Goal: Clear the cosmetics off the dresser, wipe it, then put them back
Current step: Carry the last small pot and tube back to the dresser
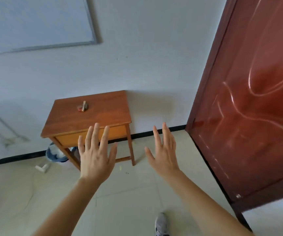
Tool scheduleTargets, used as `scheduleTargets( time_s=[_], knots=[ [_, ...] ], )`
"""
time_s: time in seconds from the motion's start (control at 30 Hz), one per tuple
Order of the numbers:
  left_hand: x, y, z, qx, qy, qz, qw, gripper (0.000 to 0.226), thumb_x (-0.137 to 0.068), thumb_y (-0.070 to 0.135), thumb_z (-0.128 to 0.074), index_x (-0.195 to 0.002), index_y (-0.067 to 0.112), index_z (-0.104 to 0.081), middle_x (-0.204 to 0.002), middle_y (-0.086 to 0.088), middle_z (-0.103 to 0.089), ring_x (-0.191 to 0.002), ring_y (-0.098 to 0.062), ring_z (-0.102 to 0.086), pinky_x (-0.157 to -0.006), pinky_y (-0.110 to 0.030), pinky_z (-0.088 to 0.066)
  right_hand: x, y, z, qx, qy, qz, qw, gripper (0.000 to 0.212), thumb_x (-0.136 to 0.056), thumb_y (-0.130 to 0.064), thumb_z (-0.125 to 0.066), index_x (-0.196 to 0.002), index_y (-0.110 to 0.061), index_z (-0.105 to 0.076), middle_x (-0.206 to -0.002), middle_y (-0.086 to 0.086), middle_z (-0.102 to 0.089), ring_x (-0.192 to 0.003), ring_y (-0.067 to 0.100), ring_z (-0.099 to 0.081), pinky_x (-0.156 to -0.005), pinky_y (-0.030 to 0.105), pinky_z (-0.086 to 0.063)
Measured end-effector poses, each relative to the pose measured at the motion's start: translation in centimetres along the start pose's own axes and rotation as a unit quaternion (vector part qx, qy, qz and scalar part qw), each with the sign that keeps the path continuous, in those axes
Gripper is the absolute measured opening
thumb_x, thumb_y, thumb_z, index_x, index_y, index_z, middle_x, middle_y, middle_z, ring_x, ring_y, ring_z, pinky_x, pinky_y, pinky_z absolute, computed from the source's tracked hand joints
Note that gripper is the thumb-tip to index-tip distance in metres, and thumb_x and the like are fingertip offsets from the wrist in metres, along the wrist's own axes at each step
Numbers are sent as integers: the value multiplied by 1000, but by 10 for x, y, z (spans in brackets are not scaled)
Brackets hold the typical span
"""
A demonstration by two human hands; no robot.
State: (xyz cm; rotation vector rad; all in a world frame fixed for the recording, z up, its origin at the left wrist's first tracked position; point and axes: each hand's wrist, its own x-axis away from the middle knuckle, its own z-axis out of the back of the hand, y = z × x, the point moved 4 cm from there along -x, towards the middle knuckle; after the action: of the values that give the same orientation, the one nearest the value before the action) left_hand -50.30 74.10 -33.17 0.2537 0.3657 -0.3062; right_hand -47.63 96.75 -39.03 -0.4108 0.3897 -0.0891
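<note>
The cosmetics [82, 106] lie in one small cluster on the top of the bench [106, 113], in its rear left part, near the wall [154, 65]. The cluster consists of a slim pale stick, a small red round item at the stick's near end, and a dark item touching its right side. The pieces are too small to identify further. The stick lies flat. Its long axis runs front to back, with the far end pointing toward the wall and leaning slightly right.

The bench is a wooden stand with a lighter drawer front [69, 139], set against the wall.

The left hand [95, 157] and the right hand [165, 150] are raised in the air in front of the bench, well apart from the cosmetics. The fingers [95, 133] of both hands are straight and spread, and they hold nothing.

A bin [55, 155] stands on the floor [137, 193] under the bench. A red-brown door [248, 116] is at the right. A whiteboard [35, 23] hangs on the wall at upper left. One grey shoe [161, 223] shows at the bottom edge.
</note>
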Motion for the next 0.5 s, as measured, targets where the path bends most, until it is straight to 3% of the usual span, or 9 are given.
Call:
scheduleTargets(
  time_s=[0.17, 0.37, 0.5],
  knots=[
    [-61, -79, -44, -36, -31, 24, 999, 60, -99, 49, -31, -151, 19, -31, -160, -13, -23, -148, -31, -18, -118, -58, -15, -85, -26, -89, -24, -33, 16, 999, 72, -96, -42, -52, -156, -20, -19, -165, 15, 1, -152, 31, -7, -120, 44, -14],
    [-167, -155, -92, -50, -97, 71, 991, 62, -99, 54, -24, -151, 21, -28, -161, -11, -21, -147, -30, -22, -117, -57, -19, -201, -31, -177, -23, -131, 5, 991, 78, -95, -37, -55, -157, -19, -11, -164, 16, 2, -151, 33, -9, -121, 47, -20],
    [-240, -194, -90, -50, -74, 90, 992, 61, -97, 52, -29, -150, 22, -30, -160, -10, -25, -145, -30, -27, -115, -55, -23, -285, -52, -204, -22, -148, 35, 988, 78, -96, -37, -54, -157, -21, -7, -165, 14, 4, -151, 30, -10, -122, 43, -20]
  ],
)
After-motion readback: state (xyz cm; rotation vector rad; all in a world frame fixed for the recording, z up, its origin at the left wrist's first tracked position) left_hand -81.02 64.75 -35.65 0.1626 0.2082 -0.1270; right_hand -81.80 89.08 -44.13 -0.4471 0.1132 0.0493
